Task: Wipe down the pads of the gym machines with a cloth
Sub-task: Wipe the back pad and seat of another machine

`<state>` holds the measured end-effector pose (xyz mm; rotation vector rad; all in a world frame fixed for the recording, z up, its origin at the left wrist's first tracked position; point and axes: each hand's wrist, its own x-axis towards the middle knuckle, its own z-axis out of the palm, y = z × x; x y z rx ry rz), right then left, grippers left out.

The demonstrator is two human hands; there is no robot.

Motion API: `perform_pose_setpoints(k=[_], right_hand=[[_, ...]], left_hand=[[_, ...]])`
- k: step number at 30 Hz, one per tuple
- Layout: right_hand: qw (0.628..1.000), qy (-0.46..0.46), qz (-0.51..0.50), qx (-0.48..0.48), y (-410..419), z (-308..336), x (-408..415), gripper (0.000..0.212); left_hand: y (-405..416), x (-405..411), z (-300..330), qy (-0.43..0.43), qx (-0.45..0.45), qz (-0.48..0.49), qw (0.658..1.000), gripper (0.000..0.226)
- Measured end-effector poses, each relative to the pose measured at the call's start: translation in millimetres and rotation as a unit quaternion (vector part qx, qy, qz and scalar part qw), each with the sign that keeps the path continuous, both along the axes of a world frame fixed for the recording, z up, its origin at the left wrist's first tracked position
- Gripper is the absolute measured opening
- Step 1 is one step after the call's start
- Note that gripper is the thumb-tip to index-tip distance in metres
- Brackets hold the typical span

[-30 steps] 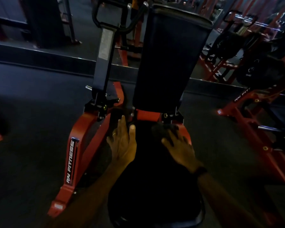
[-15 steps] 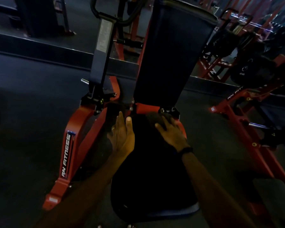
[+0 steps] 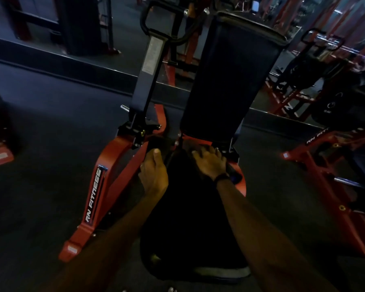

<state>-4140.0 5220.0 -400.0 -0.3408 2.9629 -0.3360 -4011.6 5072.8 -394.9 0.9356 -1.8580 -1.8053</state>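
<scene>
A person leans over a red-framed gym machine (image 3: 105,175) in a dimly lit weight room, both bare hands at the far end of its black seat pad (image 3: 190,218), which fills the centre of the view and runs toward six o'clock. The left hand (image 3: 153,175) lies at the pad's nine o'clock edge, fingers extended and close together, pointing to twelve o'clock; its thumb side rests against the pad's rim, and nothing is gripped in it. The right hand (image 3: 208,163) presses down at the pad's far end, where it meets the upright back pad (image 3: 230,81), with fingers spread over a dark cloth (image 3: 233,174), a bunched corner of which shows at three o'clock of the wrist; the gloom makes it hard to tell how far the cloth extends under the palm, and whether the fingers pinch it cannot be told. A dark band (image 3: 221,178) circles the right wrist. The back pad rises steeply toward twelve o'clock. At nine o'clock of the seat, the frame's slanted leg carries a white "RN FITNESS" label (image 3: 94,194). More red machines (image 3: 325,165) stand at three o'clock on the dark floor (image 3: 40,165).
</scene>
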Motion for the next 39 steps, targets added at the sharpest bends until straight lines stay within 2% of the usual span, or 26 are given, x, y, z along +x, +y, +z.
perform_pose_setpoints(k=[2,4,7,9,11,13,16,19,21,24,25,27,28,30,33,35,37,39], right_hand=[[0.998,0.019,0.038,0.039,-35.7,2.1,11.5,0.053],[0.989,0.044,0.133,0.043,-34.2,3.1,43.0,0.054],[0.961,0.035,0.273,-0.031,24.1,3.6,95.4,0.057],[0.962,0.034,0.265,-0.047,63.5,5.9,89.6,0.072],[0.976,0.058,0.210,-0.024,66.9,6.5,48.8,0.083],[0.987,0.058,0.149,0.002,26.8,5.0,14.8,0.068],[0.990,0.026,0.135,0.019,-48.9,7.8,1.4,0.047],[0.981,0.015,0.194,0.030,-79.2,20.6,8.1,0.043],[0.949,0.070,0.305,0.022,-79.5,25.7,49.4,0.048],[0.902,0.014,0.430,-0.026,-61.2,26.3,100.3,0.035],[0.898,0.013,0.438,-0.027,-60.3,27.4,93.8,0.034],[0.923,0.033,0.383,-0.019,-70.2,30.3,57.3,0.048],[0.941,0.029,0.336,0.010,-78.4,34.9,37.5,0.052],[0.960,0.006,0.267,0.078,-95.9,33.8,15.0,0.047],[0.936,-0.014,0.326,0.135,-106.1,35.8,50.4,0.047],[0.909,-0.036,0.406,0.085,-98.1,39.1,96.2,0.038],[0.888,-0.050,0.457,-0.017,-82.7,43.6,137.3,0.018],[0.882,-0.049,0.466,-0.060,-76.0,44.8,129.2,0.018]], left_hand=[[-1.0,2.0,-0.7,-0.004,-0.016,0.005,1.000,0.054],[-0.5,7.0,-0.1,0.024,-0.028,0.003,0.999,0.053],[0.4,21.0,0.0,0.061,-0.021,-0.013,0.998,0.045],[0.9,30.6,-0.7,0.070,-0.013,-0.027,0.997,0.044],[2.7,38.9,0.8,0.091,-0.033,-0.025,0.995,0.043],[3.6,41.6,4.9,0.102,-0.063,-0.014,0.993,0.042],[3.1,40.1,4.3,0.093,-0.103,0.008,0.990,0.045],[-0.1,39.4,-5.3,0.072,-0.113,0.051,0.990,0.067],[-3.3,40.7,-10.6,0.077,-0.101,0.068,0.990,0.070],[-10.5,40.1,-9.3,0.098,-0.081,0.096,0.987,0.069],[-14.8,39.3,-8.2,0.108,-0.086,0.107,0.985,0.067],[-20.7,40.3,-5.4,0.100,-0.109,0.101,0.984,0.062],[-22.3,42.3,-3.1,0.091,-0.121,0.086,0.985,0.059],[-21.1,51.4,3.2,0.073,-0.137,0.056,0.986,0.054],[-26.6,67.1,8.3,0.072,-0.160,0.057,0.983,0.048],[-31.6,74.7,7.2,0.079,-0.136,0.070,0.985,0.040],[-36.1,78.7,1.9,0.085,-0.102,0.092,0.987,0.030],[-41.8,77.7,-0.4,0.071,-0.096,0.104,0.987,0.029]])
